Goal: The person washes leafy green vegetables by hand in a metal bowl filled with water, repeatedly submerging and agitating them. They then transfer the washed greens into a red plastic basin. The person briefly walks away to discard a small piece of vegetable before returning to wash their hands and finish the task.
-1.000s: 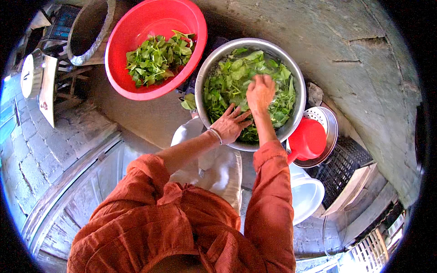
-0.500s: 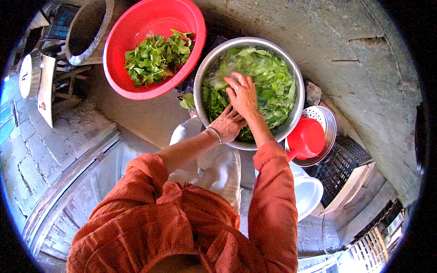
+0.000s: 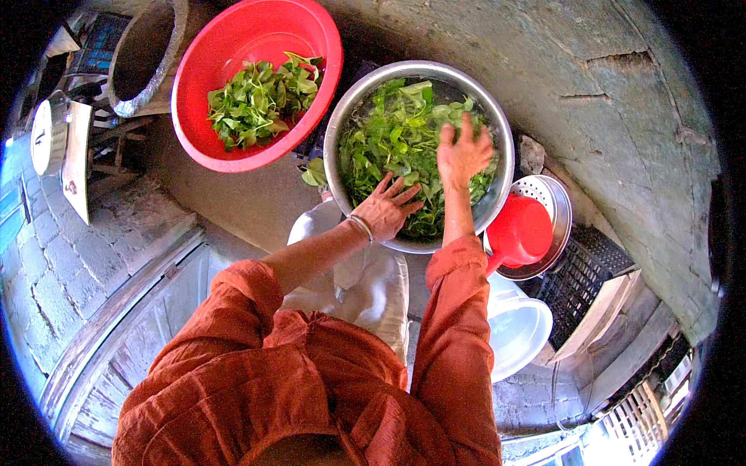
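Observation:
Green leafy vegetables [image 3: 388, 140] fill a round metal basin [image 3: 336, 159] in front of me, and water shows around them. My left hand [image 3: 386, 206] lies on the leaves at the basin's near side, fingers spread, a light band round its wrist. Over the right part of the leaves is my right hand [image 3: 464, 158], fingers apart and slightly blurred, holding nothing that I can see. More leafy greens [image 3: 264, 99] sit in a red plastic basin [image 3: 190, 116] to the left.
Right of the metal basin, a red plastic dipper [image 3: 522, 227] rests on a metal colander [image 3: 561, 221]. Nearer me stands a white plastic basin [image 3: 524, 334]. A black crate [image 3: 579, 272] is beyond it. A stone-like wall [image 3: 637, 155] rises behind. A white-dialled scale [image 3: 48, 138] stands far left.
My right hand has moved right across the leaves, away from my left hand. My left hand stays near the near rim, its fingers more spread. The leaves in the metal basin have shifted.

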The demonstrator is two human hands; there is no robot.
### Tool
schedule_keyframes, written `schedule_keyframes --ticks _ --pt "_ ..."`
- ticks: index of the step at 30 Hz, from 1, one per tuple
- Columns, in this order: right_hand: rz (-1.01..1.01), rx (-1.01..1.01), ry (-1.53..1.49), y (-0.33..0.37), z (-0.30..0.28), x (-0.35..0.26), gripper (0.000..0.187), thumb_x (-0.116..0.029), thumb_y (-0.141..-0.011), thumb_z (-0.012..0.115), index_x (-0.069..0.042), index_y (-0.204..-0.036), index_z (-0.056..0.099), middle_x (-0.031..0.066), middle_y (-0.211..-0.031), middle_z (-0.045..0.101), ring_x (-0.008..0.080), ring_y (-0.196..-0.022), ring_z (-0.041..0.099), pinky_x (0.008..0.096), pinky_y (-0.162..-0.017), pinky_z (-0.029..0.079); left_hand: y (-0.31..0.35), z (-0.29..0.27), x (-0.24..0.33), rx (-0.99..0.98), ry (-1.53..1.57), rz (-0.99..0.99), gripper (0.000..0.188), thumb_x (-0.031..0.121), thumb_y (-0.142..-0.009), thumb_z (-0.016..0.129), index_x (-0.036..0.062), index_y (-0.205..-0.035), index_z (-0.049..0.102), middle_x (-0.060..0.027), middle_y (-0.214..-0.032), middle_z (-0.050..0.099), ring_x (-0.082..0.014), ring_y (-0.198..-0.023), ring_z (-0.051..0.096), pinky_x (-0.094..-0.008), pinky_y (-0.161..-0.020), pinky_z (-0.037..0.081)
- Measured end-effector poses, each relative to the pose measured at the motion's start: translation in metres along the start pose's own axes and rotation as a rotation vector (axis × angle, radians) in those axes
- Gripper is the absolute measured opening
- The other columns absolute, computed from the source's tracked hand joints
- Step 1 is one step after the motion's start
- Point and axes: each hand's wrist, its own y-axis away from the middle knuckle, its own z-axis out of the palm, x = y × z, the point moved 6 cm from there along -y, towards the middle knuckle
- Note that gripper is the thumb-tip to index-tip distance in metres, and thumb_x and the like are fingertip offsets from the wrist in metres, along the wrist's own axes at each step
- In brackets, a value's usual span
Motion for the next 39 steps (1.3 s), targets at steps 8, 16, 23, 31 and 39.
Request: schedule_keyframes --ticks 8,16,23,31,39 --pt "-0.024 -0.032 -0.204 0.021 -0.034 -0.006 0.037 -0.028 -0.075 0.065 -0.018 -0.111 0.062 0.0148 -0.113 0.054 0.0344 -0.104 0.049 0.0475 -0.086 0.04 0.001 0.004 -0.003 0.014 0.026 -0.014 0.048 0.018 -0.077 0.058 0.0202 -0.124 0.053 -0.007 -0.134 0.043 -0.0323 -0.122 0.039 -0.0509 -0.109 0.022" --pt "-0.157 -0.389 -0.646 0.049 0.009 -0.019 0.034 0.002 -0.075 0.054 -0.009 -0.106 0.061 0.0172 -0.112 0.054 0.0383 -0.108 0.049 0.0435 -0.094 0.039 -0.001 0.003 0.0 -0.014 0.018 -0.004 0.05 0.02 -0.076 0.059 0.0195 -0.125 0.052 -0.0073 -0.133 0.044 -0.0309 -0.122 0.039 -0.0513 -0.108 0.022" --pt "0.047 -0.128 -0.154 0.023 -0.027 -0.001 0.038 -0.011 -0.074 0.064 -0.016 -0.111 0.061 0.0205 -0.116 0.046 0.0384 -0.107 0.045 0.0469 -0.091 0.038 -0.001 0.003 -0.006 0.005 0.009 -0.022 0.05 0.02 -0.075 0.06 0.0196 -0.124 0.052 -0.0087 -0.132 0.045 -0.0318 -0.125 0.037 -0.0516 -0.11 0.02" --pt "-0.158 -0.233 -0.182 0.028 0.008 0.015 0.029 -0.024 -0.084 0.056 -0.014 -0.111 0.06 0.0171 -0.103 0.057 0.0365 -0.096 0.05 0.0477 -0.083 0.04 -0.001 0.004 -0.002 -0.006 0.004 -0.029 0.049 0.021 -0.075 0.058 0.0202 -0.124 0.053 -0.0078 -0.137 0.041 -0.0318 -0.124 0.038 -0.0525 -0.109 0.022" --pt "-0.317 -0.372 -0.22 0.024 0.0 0.011 0.033 -0.023 -0.076 0.065 -0.013 -0.107 0.061 0.012 -0.111 0.052 0.0345 -0.096 0.049 0.0455 -0.084 0.041 0.0 0.001 -0.002 -0.017 0.003 -0.034 0.052 0.02 -0.075 0.06 0.0211 -0.126 0.051 -0.0072 -0.137 0.041 -0.0318 -0.124 0.037 -0.0523 -0.109 0.022"
